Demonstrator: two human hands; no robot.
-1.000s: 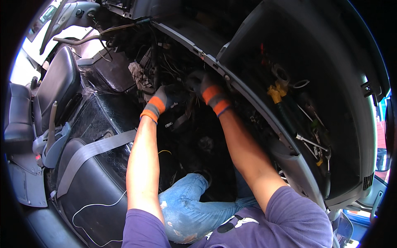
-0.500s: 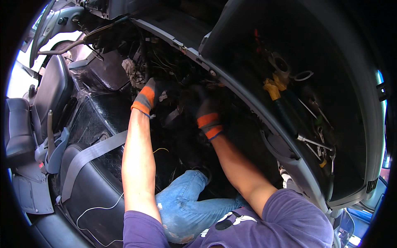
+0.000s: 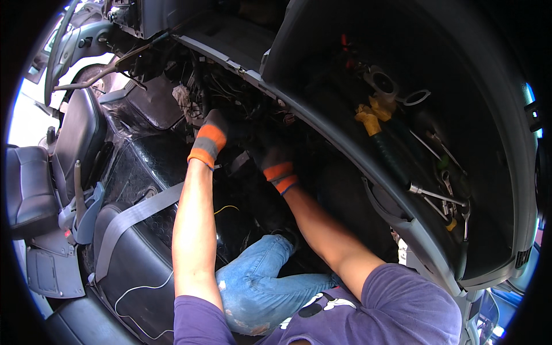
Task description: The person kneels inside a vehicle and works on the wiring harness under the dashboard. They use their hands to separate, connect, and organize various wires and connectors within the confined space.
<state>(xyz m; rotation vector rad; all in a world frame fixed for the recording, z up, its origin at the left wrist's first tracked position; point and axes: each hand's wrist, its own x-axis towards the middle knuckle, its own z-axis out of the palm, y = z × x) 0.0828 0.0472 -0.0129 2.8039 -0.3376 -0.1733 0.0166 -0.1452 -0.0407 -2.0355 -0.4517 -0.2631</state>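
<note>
Both my hands wear orange and grey work gloves and reach into the dark space under the opened dashboard (image 3: 322, 123). My left hand (image 3: 212, 137) is beside a tangle of wiring (image 3: 227, 86); its fingers fade into shadow, so what they touch is hidden. My right hand (image 3: 277, 161) sits a little to the right and nearer to me. Its dark fingers also vanish into shadow, pointing toward the left hand. Whether either hand grips something cannot be made out. A pale crumpled bundle (image 3: 181, 96) hangs among the wires, left of my left hand.
On the dashboard's right side lie wrenches (image 3: 440, 195), a yellow-wrapped item (image 3: 371, 115) and a round ring (image 3: 416, 98). Black seats (image 3: 80, 132), a parking brake lever (image 3: 78, 184) and a grey belt (image 3: 135, 210) stand left. A thin yellow wire (image 3: 229, 207) shows near my knee.
My right hand has shifted left, closer to the left hand. The view has moved slightly, so the dashboard and its tools sit a little further left or lower.
</note>
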